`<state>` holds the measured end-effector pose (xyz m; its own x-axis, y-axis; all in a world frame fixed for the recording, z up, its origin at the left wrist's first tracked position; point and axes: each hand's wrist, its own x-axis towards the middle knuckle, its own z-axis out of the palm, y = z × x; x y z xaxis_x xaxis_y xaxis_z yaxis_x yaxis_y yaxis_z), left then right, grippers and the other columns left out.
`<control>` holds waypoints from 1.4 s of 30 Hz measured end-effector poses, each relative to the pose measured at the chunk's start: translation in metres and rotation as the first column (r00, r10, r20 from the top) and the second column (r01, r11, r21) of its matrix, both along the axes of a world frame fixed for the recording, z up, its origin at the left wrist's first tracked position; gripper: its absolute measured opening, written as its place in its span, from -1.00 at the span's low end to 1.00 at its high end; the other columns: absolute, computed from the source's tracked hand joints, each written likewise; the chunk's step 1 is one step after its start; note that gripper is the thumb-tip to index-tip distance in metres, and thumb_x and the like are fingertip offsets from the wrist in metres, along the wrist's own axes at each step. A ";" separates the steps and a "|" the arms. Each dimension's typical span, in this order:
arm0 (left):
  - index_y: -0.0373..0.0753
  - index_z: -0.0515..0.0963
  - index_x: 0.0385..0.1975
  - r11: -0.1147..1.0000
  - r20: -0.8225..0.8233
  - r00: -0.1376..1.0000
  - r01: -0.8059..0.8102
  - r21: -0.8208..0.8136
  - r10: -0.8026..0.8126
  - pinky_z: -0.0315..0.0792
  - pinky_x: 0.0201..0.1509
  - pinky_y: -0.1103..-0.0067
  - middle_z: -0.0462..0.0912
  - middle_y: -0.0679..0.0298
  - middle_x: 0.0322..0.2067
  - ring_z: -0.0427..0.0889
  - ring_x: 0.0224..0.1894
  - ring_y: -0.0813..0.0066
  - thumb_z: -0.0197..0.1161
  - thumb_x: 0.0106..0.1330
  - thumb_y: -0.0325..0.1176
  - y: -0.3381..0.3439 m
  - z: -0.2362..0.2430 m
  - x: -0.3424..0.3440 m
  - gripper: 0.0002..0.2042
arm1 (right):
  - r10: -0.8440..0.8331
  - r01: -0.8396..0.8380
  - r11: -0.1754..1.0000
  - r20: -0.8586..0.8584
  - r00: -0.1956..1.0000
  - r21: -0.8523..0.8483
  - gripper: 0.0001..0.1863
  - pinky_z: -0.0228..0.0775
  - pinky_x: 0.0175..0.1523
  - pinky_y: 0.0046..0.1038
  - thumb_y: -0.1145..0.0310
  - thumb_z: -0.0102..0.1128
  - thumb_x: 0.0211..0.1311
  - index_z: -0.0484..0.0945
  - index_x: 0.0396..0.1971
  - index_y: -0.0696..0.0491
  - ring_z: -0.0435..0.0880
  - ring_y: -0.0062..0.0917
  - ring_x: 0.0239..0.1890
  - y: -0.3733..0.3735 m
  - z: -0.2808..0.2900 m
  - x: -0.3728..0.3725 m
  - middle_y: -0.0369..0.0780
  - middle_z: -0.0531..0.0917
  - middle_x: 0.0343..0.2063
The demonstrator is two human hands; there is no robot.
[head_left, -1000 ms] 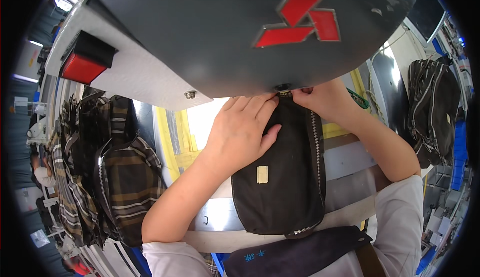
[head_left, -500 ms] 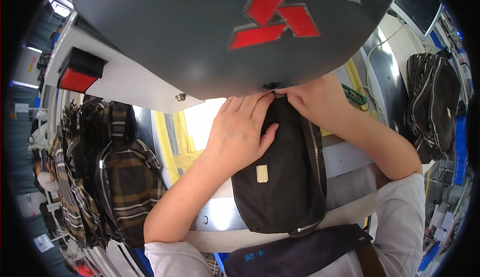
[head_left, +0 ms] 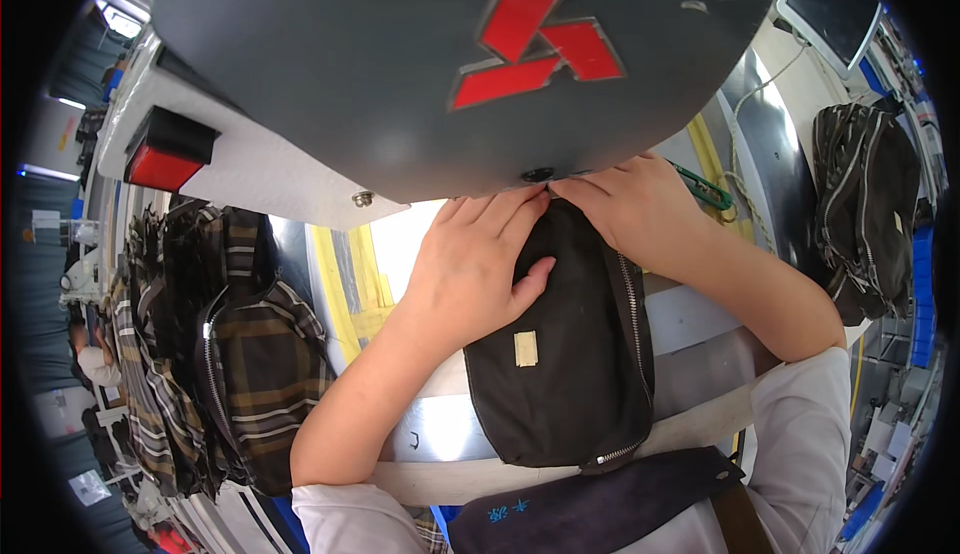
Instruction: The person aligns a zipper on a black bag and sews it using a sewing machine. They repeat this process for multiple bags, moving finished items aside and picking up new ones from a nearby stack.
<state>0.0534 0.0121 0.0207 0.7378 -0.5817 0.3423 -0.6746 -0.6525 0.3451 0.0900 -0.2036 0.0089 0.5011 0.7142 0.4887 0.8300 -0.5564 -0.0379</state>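
Note:
A black fabric bag with a long metal zipper and a small pale patch lies lengthwise under a large dark-grey machine head with a red emblem. My left hand rests palm down on the bag's upper left, fingers laid out toward the machine. My right hand has its fingers bent at the bag's top end, beside my left fingertips, pinching it close under the machine. The fingertips and that end of the bag are partly hidden.
Plaid bags are heaped at left, black bags at right. A green tool lies beside yellow tape strips. The machine's white arm carries a red-and-black box; a screen stands upper right. A co-worker is far left.
The view has shifted slightly. My right hand's fingers have moved a little left and now lie more over the bag's top end, hiding the thumb. My left hand stays about where it was.

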 end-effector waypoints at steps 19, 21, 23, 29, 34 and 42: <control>-0.29 0.53 -0.01 1.000 -0.054 0.999 -0.006 0.017 0.007 0.38 0.17 0.34 0.54 0.20 0.08 0.54 0.08 0.20 0.41 -0.08 -0.34 0.003 -0.001 0.002 -0.47 | 0.044 -0.041 0.991 0.014 0.999 -0.126 -0.67 0.46 0.09 -0.37 0.42 0.13 0.02 0.59 -0.18 0.21 0.59 -0.40 -0.01 -0.002 0.008 -0.003 -0.16 0.64 -0.10; -0.28 0.53 0.00 1.000 -0.033 0.999 0.002 -0.008 -0.002 0.38 0.17 0.33 0.55 0.20 0.07 0.55 0.07 0.20 0.42 -0.07 -0.34 0.003 -0.004 0.003 -0.46 | 0.046 -0.041 0.986 0.031 0.998 -0.161 -0.66 0.47 0.09 -0.39 0.42 0.13 0.01 0.59 -0.18 0.22 0.59 -0.40 0.00 -0.003 0.010 -0.004 -0.15 0.64 -0.09; -0.28 0.53 0.01 1.000 -0.013 1.000 0.000 -0.010 0.000 0.39 0.16 0.33 0.55 0.20 0.06 0.55 0.06 0.19 0.42 -0.07 -0.33 0.005 -0.006 0.002 -0.46 | 0.066 -0.060 0.985 0.036 0.997 -0.164 -0.65 0.47 0.09 -0.40 0.42 0.14 0.01 0.58 -0.17 0.23 0.59 -0.39 0.01 -0.004 0.010 -0.002 -0.14 0.63 -0.09; -0.26 0.52 0.02 0.999 0.003 0.999 -0.034 0.017 0.034 0.39 0.14 0.32 0.55 0.21 0.04 0.55 0.03 0.16 0.42 -0.04 -0.31 0.005 -0.003 0.000 -0.46 | 0.133 -0.124 0.976 0.039 0.990 -0.177 -0.62 0.48 0.08 -0.42 0.40 0.15 -0.01 0.58 -0.15 0.25 0.60 -0.37 0.01 -0.009 0.010 0.004 -0.12 0.63 -0.10; -0.26 0.52 0.00 0.999 -0.002 0.999 -0.035 -0.006 0.035 0.41 0.12 0.33 0.55 0.21 0.04 0.55 0.03 0.17 0.42 -0.04 -0.30 0.007 -0.006 -0.001 -0.48 | 0.132 -0.106 0.961 0.087 0.987 -0.255 -0.62 0.48 0.08 -0.43 0.39 0.15 0.00 0.57 -0.15 0.25 0.59 -0.40 0.00 -0.008 0.014 -0.001 -0.13 0.63 -0.10; -0.27 0.52 -0.01 0.999 0.009 0.999 -0.031 0.005 0.031 0.42 0.10 0.35 0.55 0.23 0.04 0.57 0.02 0.19 0.42 -0.04 -0.30 0.008 -0.005 0.000 -0.48 | 0.147 -0.123 0.963 0.086 0.985 -0.239 -0.62 0.48 0.08 -0.44 0.38 0.14 0.02 0.57 -0.14 0.25 0.59 -0.41 0.00 -0.008 0.012 0.002 -0.15 0.63 -0.11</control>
